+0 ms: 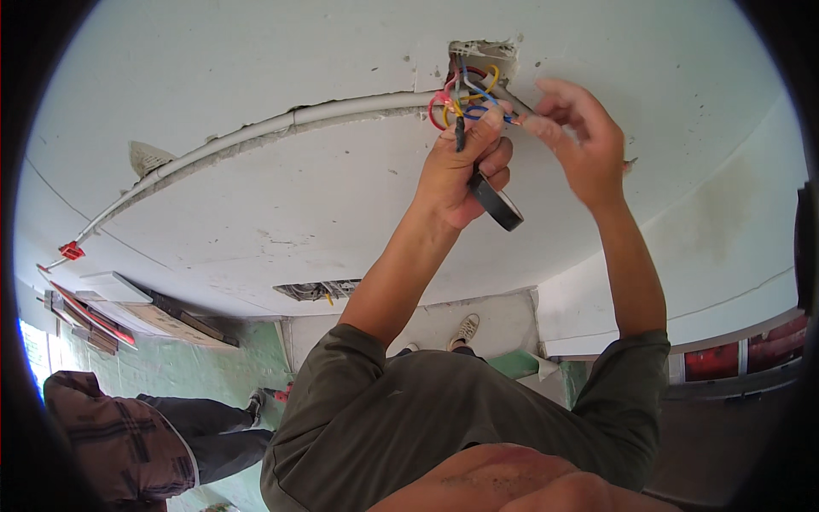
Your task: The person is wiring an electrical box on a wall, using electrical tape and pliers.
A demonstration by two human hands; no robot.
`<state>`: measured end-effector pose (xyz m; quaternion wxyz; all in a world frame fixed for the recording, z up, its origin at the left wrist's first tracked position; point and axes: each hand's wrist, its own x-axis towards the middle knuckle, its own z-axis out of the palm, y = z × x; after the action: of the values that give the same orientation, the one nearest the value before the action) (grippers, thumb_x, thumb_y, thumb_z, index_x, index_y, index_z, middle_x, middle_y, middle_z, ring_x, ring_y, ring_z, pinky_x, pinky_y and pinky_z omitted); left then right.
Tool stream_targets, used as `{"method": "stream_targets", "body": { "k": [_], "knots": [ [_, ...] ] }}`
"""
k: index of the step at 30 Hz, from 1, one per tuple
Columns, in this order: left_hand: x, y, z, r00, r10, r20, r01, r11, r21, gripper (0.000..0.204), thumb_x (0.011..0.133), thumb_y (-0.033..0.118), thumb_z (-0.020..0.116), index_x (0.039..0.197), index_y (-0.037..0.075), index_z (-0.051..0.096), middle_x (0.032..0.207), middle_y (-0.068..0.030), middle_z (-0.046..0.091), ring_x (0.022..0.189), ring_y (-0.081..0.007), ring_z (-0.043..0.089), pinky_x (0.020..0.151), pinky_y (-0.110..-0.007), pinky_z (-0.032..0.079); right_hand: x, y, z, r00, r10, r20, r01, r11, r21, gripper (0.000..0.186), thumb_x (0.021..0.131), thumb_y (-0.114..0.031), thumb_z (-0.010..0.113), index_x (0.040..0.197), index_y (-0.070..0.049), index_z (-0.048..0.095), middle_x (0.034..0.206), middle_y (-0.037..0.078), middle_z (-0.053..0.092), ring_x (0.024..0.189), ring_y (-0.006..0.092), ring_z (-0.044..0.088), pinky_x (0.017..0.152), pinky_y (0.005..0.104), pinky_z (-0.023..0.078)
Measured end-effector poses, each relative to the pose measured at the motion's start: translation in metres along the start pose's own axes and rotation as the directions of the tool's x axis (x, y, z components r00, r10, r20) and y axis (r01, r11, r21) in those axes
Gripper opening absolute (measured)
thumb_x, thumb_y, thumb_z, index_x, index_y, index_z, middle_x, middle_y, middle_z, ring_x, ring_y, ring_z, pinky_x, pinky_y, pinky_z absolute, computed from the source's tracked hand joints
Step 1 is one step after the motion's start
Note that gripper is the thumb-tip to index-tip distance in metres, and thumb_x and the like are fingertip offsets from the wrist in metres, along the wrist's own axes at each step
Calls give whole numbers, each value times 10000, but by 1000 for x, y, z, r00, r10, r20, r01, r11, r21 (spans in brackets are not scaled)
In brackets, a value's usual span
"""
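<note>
A bundle of red, yellow, blue and dark wires (446,104) comes out of a recessed wall box (483,53) with rough broken edges. My left hand (465,175) is closed at the wires, thumb and forefinger pinching blue wires (478,112). Bare copper shows at their ends. A black tape roll (496,203) hangs in the lower fingers of the same hand. Just above the thumb, a black-wrapped joint (460,134) stands out. My right hand (584,141), slightly blurred, has its fingers apart beside the bare copper tips. Whether it touches them is unclear.
A pale conduit (290,119) runs leftward along a chased groove to a red fitting (72,250). Lower down is another wall opening (316,290) with wires. Boards (158,311) lean at the left. Another person (128,435) in a plaid top is at the lower left.
</note>
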<state>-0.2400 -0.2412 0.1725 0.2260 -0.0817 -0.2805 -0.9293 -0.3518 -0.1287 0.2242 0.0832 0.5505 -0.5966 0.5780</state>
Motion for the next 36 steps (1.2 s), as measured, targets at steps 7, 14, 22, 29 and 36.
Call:
{"method": "stream_targets", "body": {
  "k": [7, 14, 22, 29, 36],
  "knots": [
    [2, -1, 3, 1000, -1, -6, 1, 1000, 3, 232, 934, 276, 681, 1063, 90, 628, 611, 83, 360, 519, -55, 367, 422, -220, 261, 7, 12, 2, 659, -731, 176, 655, 443, -612, 312, 705, -102, 827, 977, -41, 687, 891, 73, 662, 786, 251, 632, 684, 370, 514],
    [2, 3, -6, 1000, -9, 1, 8, 997, 73, 220, 937, 274, 674, 1064, 100, 629, 618, 84, 366, 519, -52, 343, 422, -213, 256, 0, -15, 3, 977, 56, 208, 2, 963, -268, 202, 881, -201, 693, 920, -3, 697, 771, 61, 663, 705, 178, 623, 664, 325, 492],
    [2, 2, -2, 995, 0, -102, 12, 993, 114, 211, 933, 274, 674, 1057, 108, 632, 638, 79, 421, 523, -48, 335, 421, -207, 249, 6, -16, -14, 796, 412, 443, -525, 834, 168, 217, 937, -192, 635, 1018, 7, 672, 861, 36, 670, 767, 162, 618, 733, 305, 510],
    [2, 3, -2, 1000, -5, -10, 5, 998, 67, 212, 945, 261, 665, 1064, 87, 639, 609, 82, 374, 515, -55, 368, 418, -221, 275, 13, -4, -20, 675, -475, 565, 733, 339, -590, 222, 809, -148, 707, 959, -7, 623, 861, 95, 613, 817, 263, 588, 755, 365, 510],
    [1, 5, -4, 1000, -17, 17, 16, 998, 58, 206, 940, 278, 669, 1054, 111, 631, 622, 84, 317, 543, -50, 321, 415, -205, 245, 38, -13, -21, 452, -600, 660, 866, 119, -486, 133, 782, -149, 691, 814, -56, 602, 768, 48, 576, 770, 224, 579, 689, 345, 489]
  ]
}}
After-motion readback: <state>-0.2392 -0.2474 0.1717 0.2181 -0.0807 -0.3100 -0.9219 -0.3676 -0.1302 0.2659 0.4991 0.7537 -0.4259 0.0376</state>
